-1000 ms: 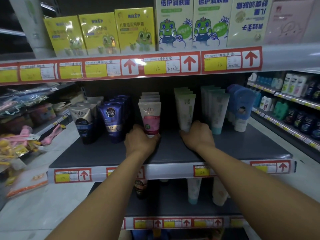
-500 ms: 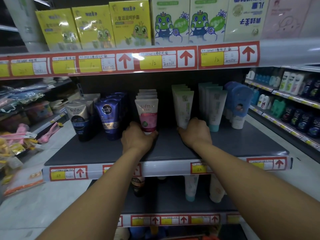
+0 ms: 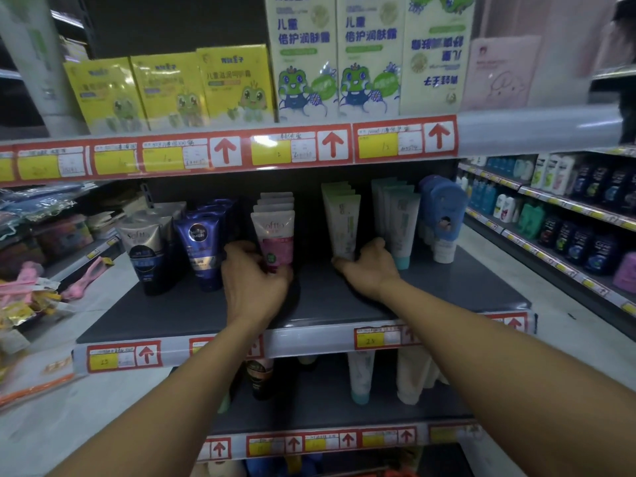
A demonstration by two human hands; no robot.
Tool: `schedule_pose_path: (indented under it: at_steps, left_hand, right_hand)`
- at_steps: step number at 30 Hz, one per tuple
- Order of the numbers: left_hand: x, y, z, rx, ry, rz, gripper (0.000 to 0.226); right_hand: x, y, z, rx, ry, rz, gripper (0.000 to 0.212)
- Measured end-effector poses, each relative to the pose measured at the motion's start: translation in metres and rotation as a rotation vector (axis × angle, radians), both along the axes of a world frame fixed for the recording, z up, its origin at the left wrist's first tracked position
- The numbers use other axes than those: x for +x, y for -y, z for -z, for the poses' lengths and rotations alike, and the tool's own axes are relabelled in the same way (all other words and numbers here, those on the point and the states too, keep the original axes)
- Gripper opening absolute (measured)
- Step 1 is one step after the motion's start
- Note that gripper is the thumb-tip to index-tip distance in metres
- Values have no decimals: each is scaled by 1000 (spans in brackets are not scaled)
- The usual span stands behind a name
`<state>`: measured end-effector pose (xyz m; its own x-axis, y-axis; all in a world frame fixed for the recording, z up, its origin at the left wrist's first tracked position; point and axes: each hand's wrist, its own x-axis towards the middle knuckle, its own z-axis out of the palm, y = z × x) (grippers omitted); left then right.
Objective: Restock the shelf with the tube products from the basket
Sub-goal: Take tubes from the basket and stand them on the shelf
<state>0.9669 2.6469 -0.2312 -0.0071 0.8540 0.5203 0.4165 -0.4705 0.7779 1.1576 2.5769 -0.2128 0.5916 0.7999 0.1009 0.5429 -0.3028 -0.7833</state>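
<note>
Item: our left hand (image 3: 256, 277) grasps the upright pink-and-white plastic tube (image 3: 275, 241) at one o'clock; our right hand (image 3: 370, 266) grips the upright pale green-and-white tube (image 3: 344, 228) at eleven.

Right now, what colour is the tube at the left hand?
White top, pink lower half, best seen in the head view: tube at the left hand.

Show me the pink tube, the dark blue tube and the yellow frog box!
pink tube (image 3: 275, 235), head view, front label
dark blue tube (image 3: 201, 246), head view, front face
yellow frog box (image 3: 237, 87), head view, front panel
</note>
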Motion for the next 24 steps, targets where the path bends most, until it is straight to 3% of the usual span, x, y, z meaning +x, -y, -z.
schedule_pose_path:
  at_steps: [3, 8, 13, 18, 24]
  left_hand:
    - [-1, 15, -2, 113, 24, -41, 52]
    - [23, 45, -8, 188, -49, 63, 35]
    - [77, 81, -9, 175, -111, 270, 30]
    - [133, 94, -11, 12, -173, 329, 30]
    - [180, 82, -10, -221, -352, 224, 62]
  right_hand:
    - [7, 12, -1, -22, 71, -70, 67]
    - [29, 47, 1, -48, 227, -46, 23]
    - [70, 82, 2, -97, 283, 134, 25]
    - [106, 93, 9, -41, 211, 276, 28]
    - [138, 83, 10, 47, 65, 326, 52]
